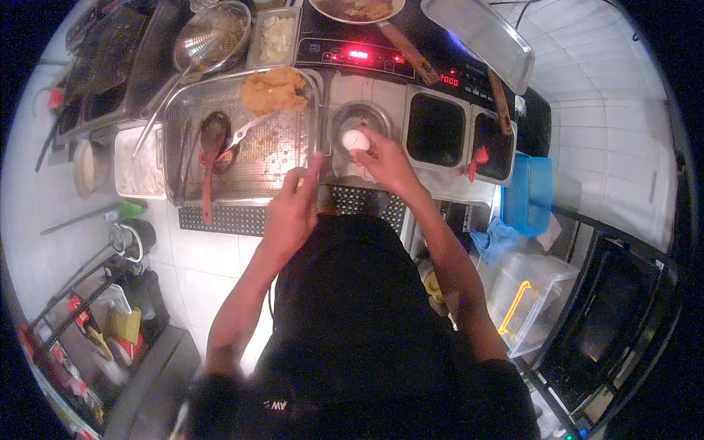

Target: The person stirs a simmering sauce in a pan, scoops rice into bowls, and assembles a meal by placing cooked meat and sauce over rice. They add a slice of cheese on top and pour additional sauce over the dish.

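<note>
A white egg [355,141] is pinched in the fingertips of my right hand [389,166], above a round metal bowl [383,121]. The bowl stands on the counter, and its contents are mostly hidden by the egg and hand. My left hand [292,210] is by the right front corner of a metal tray [242,196], fingers apart, with nothing visible in them. Inside the tray lie a golden-brown fried piece of food [273,91], a dark-bowled wooden spoon [209,165] and metal tongs [251,127].
A pan [359,9] with brown food sits on the lit cooktop [345,55], its wooden handle [409,53] pointing toward me. Dark-filled containers [435,130] and a blue bin [529,194] are at the right. A mesh strainer [213,37] lies at the upper left.
</note>
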Demonstrator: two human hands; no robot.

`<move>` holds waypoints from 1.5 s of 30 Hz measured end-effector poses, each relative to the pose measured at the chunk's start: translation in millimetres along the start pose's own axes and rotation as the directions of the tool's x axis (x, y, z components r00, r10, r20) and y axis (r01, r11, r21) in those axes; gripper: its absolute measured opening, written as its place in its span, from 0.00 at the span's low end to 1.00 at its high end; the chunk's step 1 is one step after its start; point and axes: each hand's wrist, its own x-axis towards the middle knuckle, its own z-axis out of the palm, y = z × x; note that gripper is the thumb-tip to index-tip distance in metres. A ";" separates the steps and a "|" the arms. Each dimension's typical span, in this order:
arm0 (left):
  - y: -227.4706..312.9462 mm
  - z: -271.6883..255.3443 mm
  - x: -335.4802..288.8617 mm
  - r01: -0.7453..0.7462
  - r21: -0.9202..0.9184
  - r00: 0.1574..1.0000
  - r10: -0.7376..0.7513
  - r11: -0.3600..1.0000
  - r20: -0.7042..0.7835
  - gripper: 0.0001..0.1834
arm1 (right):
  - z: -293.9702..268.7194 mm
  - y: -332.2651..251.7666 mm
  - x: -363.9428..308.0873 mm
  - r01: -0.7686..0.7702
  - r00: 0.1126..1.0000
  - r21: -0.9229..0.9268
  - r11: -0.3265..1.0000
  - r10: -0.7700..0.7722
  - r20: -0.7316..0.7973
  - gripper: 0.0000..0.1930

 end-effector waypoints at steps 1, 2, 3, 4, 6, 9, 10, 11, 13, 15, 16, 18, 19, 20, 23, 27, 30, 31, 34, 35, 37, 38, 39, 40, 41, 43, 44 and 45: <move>-11.0 -2.0 -1.9 0.059 0.058 0.998 -0.058 0.997 -0.021 0.43 | -0.6 -5.2 -0.7 0.006 1.000 0.007 1.000 -0.006 -0.030 0.25; -27.2 -1.7 -4.8 0.119 0.114 0.992 -0.115 0.986 -0.044 0.43 | 0.0 -1.4 0.4 0.061 0.997 -0.003 0.998 -0.061 -0.056 0.25; -39.7 -3.0 -6.0 0.180 0.167 0.983 -0.170 0.969 -0.074 0.42 | -0.3 4.7 2.3 0.116 0.990 -0.016 0.993 -0.117 -0.080 0.25; -50.5 -6.1 -5.2 0.228 0.246 0.974 -0.224 0.942 -0.044 0.40 | -1.7 4.9 3.6 0.172 0.979 -0.034 0.984 -0.175 -0.104 0.25; -66.3 -9.5 3.0 0.303 0.403 0.944 -0.330 0.864 -0.001 0.37 | -3.3 1.5 9.4 0.049 0.996 0.058 0.997 -0.045 -0.073 0.24; -69.8 -2.1 22.4 0.041 0.674 0.982 0.096 0.737 -0.165 0.32 | -10.7 3.1 18.7 -0.010 0.999 0.134 0.991 0.016 -0.043 0.22; -45.4 -6.2 35.3 0.005 0.501 0.971 0.115 0.866 -0.208 0.28 | -9.4 4.6 20.6 -0.003 0.999 0.145 0.989 0.007 -0.033 0.22; -34.9 2.0 48.8 -0.005 0.265 0.977 0.061 0.964 -0.202 0.26 | -8.8 6.1 22.3 0.005 1.000 0.156 0.988 -0.001 -0.025 0.21; -21.4 15.9 76.1 0.001 -0.241 0.988 -0.039 0.970 -0.152 0.23 | -5.6 0.8 21.2 0.033 0.999 0.095 0.995 -0.032 -0.007 0.22; -5.0 18.4 96.9 0.152 -0.367 0.988 -0.138 0.917 0.064 0.21 | -2.4 -1.0 19.6 0.090 0.996 0.049 0.995 -0.089 -0.008 0.22; -0.6 17.8 104.9 0.231 -0.415 0.969 -0.171 0.880 0.178 0.20 | 0.0 0.8 19.4 0.132 0.991 0.034 0.991 -0.131 -0.020 0.23; -6.2 26.4 111.8 0.200 -0.394 0.975 -0.141 0.897 0.173 0.20 | -0.2 0.8 19.2 0.161 0.986 -0.064 0.985 -0.164 -0.041 0.25; -9.8 31.6 114.2 0.184 -0.383 0.977 -0.125 0.905 0.174 0.20 | -1.4 -0.4 18.4 0.146 0.987 -0.144 0.979 -0.155 -0.052 0.26; -14.0 36.1 116.9 0.166 -0.390 0.981 -0.109 0.906 0.163 0.21 | -2.4 -1.6 17.6 0.128 0.987 -0.223 0.966 -0.145 -0.064 0.27; -23.9 46.8 125.5 0.167 -0.421 0.978 -0.096 0.892 0.184 0.23 | 0.5 -7.1 13.7 0.068 0.981 -0.208 0.976 -0.104 -0.166 0.27; -35.5 58.4 139.5 0.274 -0.422 0.948 -0.167 0.864 0.272 0.25 | 4.9 -8.8 15.2 0.142 0.948 -0.352 0.925 -0.229 -0.219 0.24; -36.6 65.2 147.1 0.267 -0.408 0.949 -0.165 0.873 0.268 0.25 | 12.3 -6.9 15.5 0.148 0.917 -0.366 0.919 -0.266 -0.297 0.22; -34.7 66.1 148.8 0.256 -0.406 0.953 -0.158 0.877 0.260 0.25 | 13.7 -5.4 15.5 0.143 0.910 -0.388 0.910 -0.275 -0.311 0.23; -38.1 74.0 153.9 0.251 -0.418 0.954 -0.150 0.873 0.259 0.24 | 16.5 -1.5 17.2 0.195 0.873 -0.410 0.891 -0.348 -0.341 0.24; -39.1 76.6 154.4 0.215 -0.404 0.965 -0.128 0.889 0.231 0.24 | 15.7 0.0 17.6 0.224 0.858 -0.411 0.884 -0.379 -0.347 0.24; -37.3 76.3 154.6 0.147 -0.369 0.980 -0.086 0.918 0.178 0.24 | 12.7 2.7 18.2 0.266 0.824 -0.483 0.834 -0.457 -0.334 0.25; -37.8 75.7 156.4 0.163 -0.358 0.975 -0.096 0.919 0.199 0.24 | 9.6 4.1 19.1 0.288 0.807 -0.518 0.806 -0.495 -0.322 0.25; -40.0 72.8 156.6 0.184 -0.341 0.969 -0.112 0.922 0.220 0.24 | 5.8 6.1 19.9 0.305 0.815 -0.502 0.809 -0.494 -0.302 0.24; -40.9 71.1 156.5 0.206 -0.324 0.962 -0.131 0.923 0.238 0.24 | -1.1 8.3 20.6 0.323 0.823 -0.486 0.812 -0.495 -0.279 0.24; -41.2 69.6 154.5 0.161 -0.333 0.969 -0.085 0.929 0.233 0.24 | -6.6 10.4 21.0 0.342 0.830 -0.470 0.814 -0.496 -0.254 0.24; -31.7 59.2 150.8 0.073 -0.352 0.975 0.008 0.933 0.222 0.23 | -15.8 1.6 17.9 0.371 0.818 -0.510 0.776 -0.533 -0.215 0.23; -32.8 60.0 149.0 -0.027 -0.293 0.982 0.080 0.956 0.171 0.23 | -20.6 -1.1 17.7 0.387 0.811 -0.530 0.755 -0.551 -0.194 0.22; -31.0 59.3 148.2 -0.127 -0.228 0.979 0.159 0.965 0.126 0.23 | -26.9 2.0 19.3 0.395 0.805 -0.612 0.686 -0.579 -0.130 0.22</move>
